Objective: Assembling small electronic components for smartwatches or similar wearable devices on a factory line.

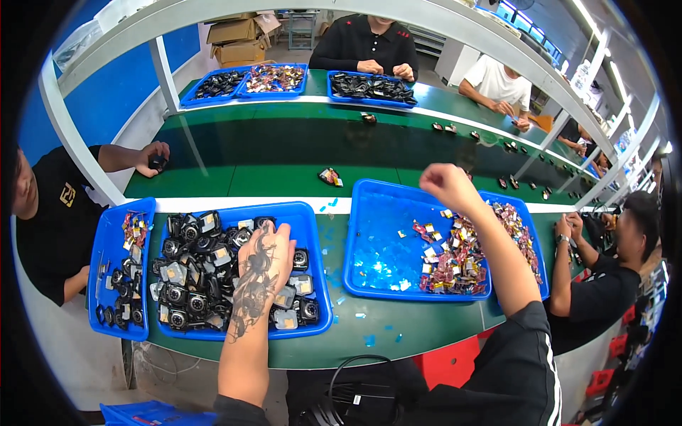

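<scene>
My left hand [264, 257] reaches down into a blue tray [321, 284] heaped with black watch cases [196, 301], some showing clear or pale square faces. Its back faces up and its fingertips are hidden, so I cannot see whether a case is gripped. Out over the far edge of another blue tray [376, 290], my right hand [446, 186] is raised with the fingers curled in. What they hold, if anything, does not show. In that tray lie small battery packs with reddish and yellow parts [458, 266], piled to the right.
A narrow blue tray [99, 312] at left holds more cases and small parts. Beyond runs a dark conveyor belt [284, 145] carrying small assemblies. One part [329, 177] lies on the green strip. Co-workers sit left, right and across; blue film scraps [369, 340] dot the bench.
</scene>
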{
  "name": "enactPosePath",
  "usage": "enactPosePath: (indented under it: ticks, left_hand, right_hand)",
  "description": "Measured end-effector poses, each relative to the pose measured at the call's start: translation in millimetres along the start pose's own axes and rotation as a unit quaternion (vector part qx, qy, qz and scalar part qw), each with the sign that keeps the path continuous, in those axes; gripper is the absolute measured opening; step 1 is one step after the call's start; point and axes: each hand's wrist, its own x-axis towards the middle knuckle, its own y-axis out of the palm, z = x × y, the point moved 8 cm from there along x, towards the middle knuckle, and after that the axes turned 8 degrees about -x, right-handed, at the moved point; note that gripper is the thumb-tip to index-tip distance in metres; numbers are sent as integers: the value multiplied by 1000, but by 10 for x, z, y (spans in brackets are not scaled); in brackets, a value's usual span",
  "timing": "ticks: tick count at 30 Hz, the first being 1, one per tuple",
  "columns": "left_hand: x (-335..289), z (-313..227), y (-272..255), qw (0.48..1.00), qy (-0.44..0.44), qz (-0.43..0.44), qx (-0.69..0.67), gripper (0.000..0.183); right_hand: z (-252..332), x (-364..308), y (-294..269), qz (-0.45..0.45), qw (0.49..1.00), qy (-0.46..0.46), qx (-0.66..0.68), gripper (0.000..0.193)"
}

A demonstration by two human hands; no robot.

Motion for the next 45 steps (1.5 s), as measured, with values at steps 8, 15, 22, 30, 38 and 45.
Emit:
enactPosePath:
  ticks: [8, 15, 22, 30, 38, 45]
  left_hand:
    - [-134, -175, -6, 990, -6, 122, -63, 51]
    - [-83, -224, 18, 992, 17, 98, -78, 40]
    - [-24, -166, 110, 987, -53, 111, -99, 41]
    - [141, -9, -36, 860, -115, -9, -497, 21]
    - [-70, -987, -72, 735, -18, 154, -660, 15]
    - [-149, -977, -215, 828, 58, 3, -557, 15]
  right_hand:
    - [92, -636, 351, 114, 984, -137, -17, 21]
    - [139, -740, 241, 18, 991, -130, -30, 11]
    - [-160, -956, -38, -115, 940, 71, 312, 13]
    - [462, -1171, 8, -36, 879, 73, 469, 10]
    - [1053, -1166, 264, 40, 860, 31, 507, 12]
    - [1220, -1230, 425, 30, 854, 25, 519, 11]
